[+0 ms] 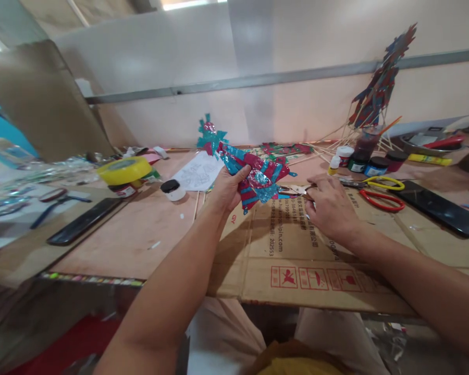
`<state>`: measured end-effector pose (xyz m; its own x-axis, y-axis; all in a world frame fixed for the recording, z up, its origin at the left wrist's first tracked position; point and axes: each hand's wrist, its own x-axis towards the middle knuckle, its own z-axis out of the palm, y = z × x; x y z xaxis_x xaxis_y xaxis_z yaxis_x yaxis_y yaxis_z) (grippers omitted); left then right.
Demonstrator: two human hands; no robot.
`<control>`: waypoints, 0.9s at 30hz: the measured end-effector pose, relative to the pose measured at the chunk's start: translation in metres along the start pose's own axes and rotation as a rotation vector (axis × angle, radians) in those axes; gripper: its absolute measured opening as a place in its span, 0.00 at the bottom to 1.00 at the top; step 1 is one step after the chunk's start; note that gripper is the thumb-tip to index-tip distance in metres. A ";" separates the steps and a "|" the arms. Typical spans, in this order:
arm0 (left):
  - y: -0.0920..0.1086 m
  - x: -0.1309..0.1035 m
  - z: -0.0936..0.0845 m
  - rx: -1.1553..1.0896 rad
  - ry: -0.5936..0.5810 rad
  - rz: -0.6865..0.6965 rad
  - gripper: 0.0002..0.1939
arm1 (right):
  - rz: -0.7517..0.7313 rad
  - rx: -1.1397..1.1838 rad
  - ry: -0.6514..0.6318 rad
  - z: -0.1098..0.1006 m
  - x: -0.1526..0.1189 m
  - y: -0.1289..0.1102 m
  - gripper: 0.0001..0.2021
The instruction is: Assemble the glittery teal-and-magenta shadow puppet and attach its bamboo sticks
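Note:
My left hand grips a shiny red and teal cut-out figure above the table. Its fingers are wrapped round the lower edge, with the thumb on top. The figure has striped parts, small tabs and a narrower end pointing up and left. My right hand is closed on a small metal hinged hand tool. The tool's tip meets or overlaps the right end of the figure; I cannot tell whether it bites. Whether the tool is scissors or pliers is not clear. Printed cardboard lies below both hands.
Yellow-handled scissors and red-handled scissors lie right, beside a black phone. Paint jars and figures on sticks stand behind. Left are a white jar, yellow tape and a drawing sheet.

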<state>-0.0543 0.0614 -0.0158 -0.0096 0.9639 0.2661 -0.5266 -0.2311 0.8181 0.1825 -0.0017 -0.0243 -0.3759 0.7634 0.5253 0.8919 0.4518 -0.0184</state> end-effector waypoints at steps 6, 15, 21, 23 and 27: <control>0.000 -0.001 0.002 0.028 0.025 0.018 0.18 | 0.011 0.013 -0.014 0.002 0.000 0.002 0.11; 0.002 -0.002 0.003 0.033 0.053 0.092 0.18 | -0.012 -0.085 -0.022 -0.009 -0.001 -0.006 0.11; 0.001 0.000 0.001 0.030 0.069 0.122 0.19 | -0.035 -0.010 -0.037 -0.008 -0.001 -0.007 0.09; 0.001 0.000 0.000 0.032 0.064 0.135 0.18 | -0.026 0.022 -0.036 -0.006 -0.002 -0.006 0.08; 0.001 -0.002 0.001 0.034 0.042 0.133 0.17 | -0.022 0.060 -0.044 -0.001 -0.003 -0.006 0.08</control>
<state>-0.0546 0.0587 -0.0149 -0.1129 0.9291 0.3521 -0.4894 -0.3604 0.7941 0.1789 -0.0067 -0.0249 -0.4070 0.7721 0.4881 0.8671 0.4945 -0.0592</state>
